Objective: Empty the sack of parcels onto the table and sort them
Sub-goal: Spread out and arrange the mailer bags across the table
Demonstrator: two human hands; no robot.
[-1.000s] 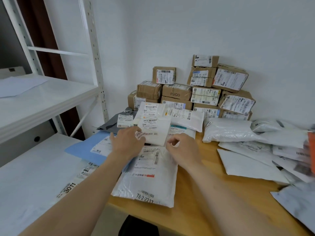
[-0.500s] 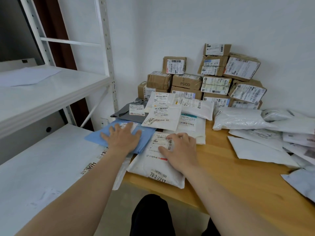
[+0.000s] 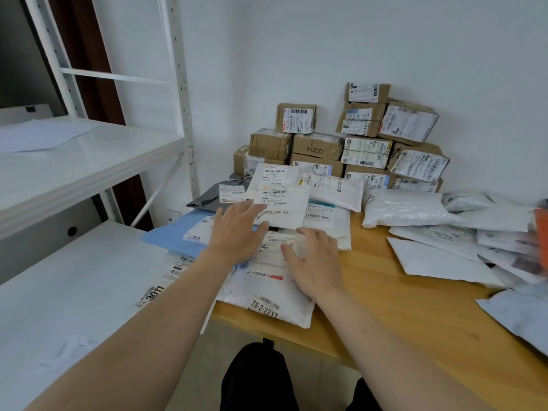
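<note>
Bottom edge: dark clothing (image 3: 258,378), below the front of the wooden table (image 3: 400,310). Two bare forearms reach forward over it. At the table's near left corner lies a white mailer (image 3: 267,298) marked 78-2-2217, its front edge overhanging. Right hand (image 3: 314,262) rests palm down on this mailer, fingers loosely extended, thumb out to the left, gripping nothing. Left hand (image 3: 237,232) just beside it, flat, fingers spread, also holding nothing; the palm lies over a blue mailer (image 3: 172,235), the fingertips touch the lower edge of a white labelled envelope (image 3: 284,206). Left of the hands a white bag (image 3: 155,292) with a 3011 label lies on the lower shelf (image 3: 74,292) of a white rack, which meets the table's left edge. Behind the blue mailer, a grey mailer (image 3: 207,197) with a white label. The labelled envelope sits atop a heap of other white parcels, several overlapping. Right side of the table: flat white mailers (image 3: 439,262) spread and overlapping, a puffy white bag (image 3: 406,209) behind them; at the frame's right edge something orange (image 3: 541,232), blurred, cannot tell what. Bare wood shows between the two groups. Farthest back, cardboard boxes (image 3: 317,146) stacked in rows against the white wall, about four high at the right, all with shipping labels; one reads PUCO. The rack's upper shelf (image 3: 103,161) at far left carries a sheet of white paper (image 3: 44,137).
</note>
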